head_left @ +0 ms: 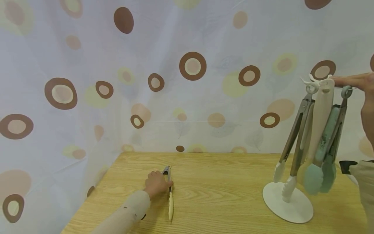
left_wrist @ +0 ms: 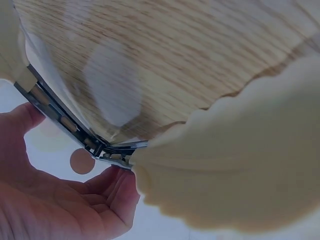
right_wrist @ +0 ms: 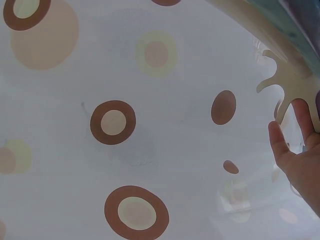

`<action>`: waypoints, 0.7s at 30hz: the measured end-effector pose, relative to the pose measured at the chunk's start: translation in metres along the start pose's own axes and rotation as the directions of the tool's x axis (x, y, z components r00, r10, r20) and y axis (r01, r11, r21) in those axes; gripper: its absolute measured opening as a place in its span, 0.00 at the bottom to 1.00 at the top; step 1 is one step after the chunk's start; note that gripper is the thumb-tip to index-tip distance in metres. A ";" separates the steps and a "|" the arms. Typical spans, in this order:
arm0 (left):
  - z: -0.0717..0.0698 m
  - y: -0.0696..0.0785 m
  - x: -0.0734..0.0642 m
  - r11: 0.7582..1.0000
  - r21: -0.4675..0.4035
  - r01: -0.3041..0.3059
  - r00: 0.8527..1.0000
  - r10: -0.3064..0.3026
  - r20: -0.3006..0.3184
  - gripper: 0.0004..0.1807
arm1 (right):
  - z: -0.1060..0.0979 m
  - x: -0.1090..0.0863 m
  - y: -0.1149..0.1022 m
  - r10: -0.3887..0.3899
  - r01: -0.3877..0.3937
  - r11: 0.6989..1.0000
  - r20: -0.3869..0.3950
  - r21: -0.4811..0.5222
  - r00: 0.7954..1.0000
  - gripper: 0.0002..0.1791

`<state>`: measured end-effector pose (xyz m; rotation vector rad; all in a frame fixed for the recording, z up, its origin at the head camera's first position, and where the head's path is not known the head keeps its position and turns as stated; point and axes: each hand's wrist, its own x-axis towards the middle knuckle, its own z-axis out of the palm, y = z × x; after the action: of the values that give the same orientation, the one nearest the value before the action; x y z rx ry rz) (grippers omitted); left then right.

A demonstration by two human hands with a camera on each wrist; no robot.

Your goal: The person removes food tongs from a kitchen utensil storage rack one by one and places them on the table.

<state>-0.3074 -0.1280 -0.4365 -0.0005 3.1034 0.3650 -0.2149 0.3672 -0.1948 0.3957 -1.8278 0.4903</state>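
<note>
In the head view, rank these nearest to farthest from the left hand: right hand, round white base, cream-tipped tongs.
Nearest to the left hand first:
1. Cream-tipped tongs: in that hand's grasp.
2. Round white base: well to its right, on the table.
3. Right hand: raised at the picture's far right edge.

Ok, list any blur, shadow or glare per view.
Head: evenly lit, tongs reasonably clear, faint shadow beside the left sleeve. Left wrist: nearest tong tip looks soft, pale glare-like patch on the tabletop. Right wrist: utensils at top right corner blurred, bright sheen low on the backdrop.
</note>
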 end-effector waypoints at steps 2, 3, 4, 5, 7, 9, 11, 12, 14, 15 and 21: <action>0.001 0.001 0.000 1.000 0.009 -0.003 1.000 0.003 -0.003 0.35 | 0.000 0.000 0.000 0.002 -0.002 1.000 0.003 0.001 1.000 0.25; 0.001 0.001 0.000 1.000 0.012 -0.005 1.000 0.005 -0.004 0.35 | 0.000 0.000 0.001 0.002 -0.002 1.000 0.006 -0.008 1.000 0.25; 0.001 0.001 -0.001 1.000 0.016 -0.006 1.000 0.007 -0.004 0.35 | 0.000 0.001 0.000 0.004 -0.004 1.000 0.011 -0.008 1.000 0.25; 0.000 0.002 -0.001 1.000 0.018 -0.007 1.000 0.007 -0.004 0.35 | 0.000 0.001 -0.001 0.008 -0.008 1.000 0.018 -0.005 1.000 0.25; -0.001 0.003 -0.003 1.000 0.019 -0.008 1.000 0.008 0.001 0.35 | -0.001 0.001 -0.001 0.021 -0.020 0.999 0.030 -0.028 0.999 0.25; -0.003 0.004 -0.004 1.000 0.017 -0.005 1.000 0.005 0.009 0.34 | -0.001 0.001 -0.001 0.027 -0.026 0.998 0.028 -0.048 0.999 0.25; -0.004 0.005 -0.006 1.000 0.013 -0.003 1.000 0.003 0.015 0.34 | 0.000 0.001 0.000 0.010 -0.009 0.999 0.019 -0.036 1.000 0.25; -0.005 0.005 -0.006 1.000 0.011 -0.003 1.000 0.003 0.017 0.34 | 0.000 0.001 0.001 -0.005 0.005 1.000 0.013 -0.016 1.000 0.24; -0.005 0.005 -0.005 1.000 0.009 -0.004 1.000 0.004 0.021 0.34 | 0.001 0.001 0.001 -0.029 0.029 1.000 0.004 0.009 1.000 0.24; -0.005 0.006 -0.005 1.000 0.006 -0.006 1.000 0.006 0.025 0.34 | 0.001 0.001 0.001 -0.036 0.036 0.999 0.005 0.026 0.999 0.23; -0.004 0.007 -0.003 1.000 0.021 -0.012 0.998 0.010 0.068 0.35 | 0.000 0.001 -0.003 -0.066 0.066 0.997 0.000 0.043 0.998 0.24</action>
<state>-0.3045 -0.1224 -0.4311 0.0285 3.0414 0.3250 -0.2133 0.3644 -0.1934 0.4839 -1.8020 0.4843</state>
